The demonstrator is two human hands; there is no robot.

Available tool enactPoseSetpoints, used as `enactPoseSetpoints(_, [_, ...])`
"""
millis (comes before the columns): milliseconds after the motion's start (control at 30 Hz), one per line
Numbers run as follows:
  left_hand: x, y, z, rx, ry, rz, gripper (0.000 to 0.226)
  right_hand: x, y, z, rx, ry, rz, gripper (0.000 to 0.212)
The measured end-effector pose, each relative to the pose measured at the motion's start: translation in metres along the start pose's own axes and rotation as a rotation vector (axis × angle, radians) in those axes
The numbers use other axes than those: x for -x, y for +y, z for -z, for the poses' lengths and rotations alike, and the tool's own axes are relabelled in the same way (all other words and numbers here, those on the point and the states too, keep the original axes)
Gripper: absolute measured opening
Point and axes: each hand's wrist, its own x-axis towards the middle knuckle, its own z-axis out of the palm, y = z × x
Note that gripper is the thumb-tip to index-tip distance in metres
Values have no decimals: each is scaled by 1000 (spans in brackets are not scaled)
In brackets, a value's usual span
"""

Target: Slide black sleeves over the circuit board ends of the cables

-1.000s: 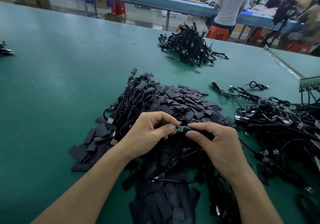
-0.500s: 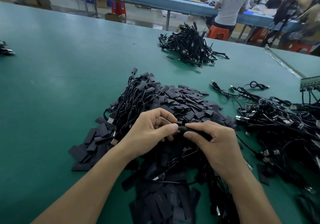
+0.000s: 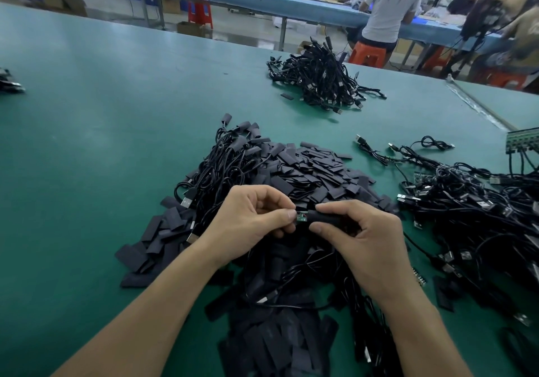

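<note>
Pinching circuit board (image 3: pixel 302 218), left hand (image 3: pixel 250 219); right hand (image 3: pixel 367 239) grips black sleeve (image 3: pixel 328 218). Both lie along one left-right axis, board at sleeve's left mouth; sleeve likely must travel left.

Green worktop (image 3: pixel 102 143), wide, with a pale strip (image 3: pixel 478 105) running across its far right. Behind it is a long blue table (image 3: pixel 291 4). A person in a grey T-shirt (image 3: pixel 389 3) stands at it, back turned. Orange stool (image 3: pixel 368 54) just behind them. Red stool (image 3: pixel 200 12) under the blue table, left. Cardboard boxes (image 3: pixel 66 3) on the floor, far left. Right background is blurred.
</note>
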Motion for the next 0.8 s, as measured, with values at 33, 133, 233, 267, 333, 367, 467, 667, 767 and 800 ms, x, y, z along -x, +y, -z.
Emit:
enactPoseSetpoints(33, [0,0,0,-12,-8,-1,11,0,0,0,-10,11,-3,30])
enactPoseSetpoints(133, [1,2,0,-37,-28,2,12,0,1,1,-37,30,-12,31])
enactPoseSetpoints(233, [1,4,-1,-36,-23,-1,12,0,1,0,-54,16,-11,31])
enactPoseSetpoints(267, [2,5,-1,-25,-20,-1,12,0,2,0,-69,10,-19,30])
enactPoseSetpoints(333, [2,5,-1,2,-18,1,13,0,3,-1,-101,-2,-38,28])
enactPoseSetpoints(367, [2,5,0,14,-22,6,13,1,3,-1,-114,-9,-46,28])
enactPoseSetpoints(467, [3,5,2,52,-43,20,14,1,4,-1,-139,-41,-52,32])
enactPoseSetpoints(667, [3,6,4,82,-64,26,24,1,2,-2,-119,-61,-35,33])
enactPoseSetpoints(767, [4,6,4,75,-72,29,23,0,-1,-4,-99,-65,-6,30])
enactPoseSetpoints(800, [4,7,4,76,-73,33,23,0,-1,-4,-89,-62,11,28])
